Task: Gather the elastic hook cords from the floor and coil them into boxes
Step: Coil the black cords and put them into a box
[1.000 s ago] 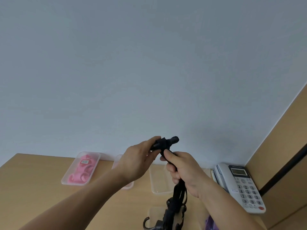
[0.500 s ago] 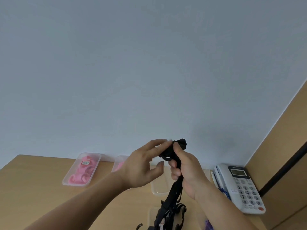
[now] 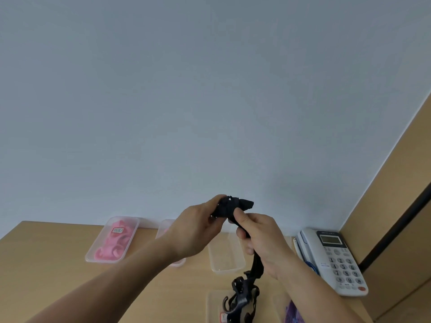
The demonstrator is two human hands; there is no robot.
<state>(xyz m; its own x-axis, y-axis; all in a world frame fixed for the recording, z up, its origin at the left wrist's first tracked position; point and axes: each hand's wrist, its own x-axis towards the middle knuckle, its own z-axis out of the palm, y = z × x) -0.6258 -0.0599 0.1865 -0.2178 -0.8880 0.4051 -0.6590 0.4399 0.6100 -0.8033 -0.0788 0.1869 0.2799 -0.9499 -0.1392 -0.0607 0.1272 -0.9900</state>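
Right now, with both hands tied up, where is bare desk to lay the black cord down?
Bare desk lies left of the pink-filled box and nearer you. The right side is crowded: empty clear box, telephone, near boxes under the dangling cord.

The wooden table (image 3: 46, 264) before me carries a clear box (image 3: 127, 249) at the left holding pink cords (image 3: 114, 243). A second box (image 3: 166, 227) sits just beside it, half hidden, and a third box (image 3: 225, 259) lies in the middle. A white telephone (image 3: 333, 259) lies at the right, and a fourth box (image 3: 213, 306) sits at the near edge.
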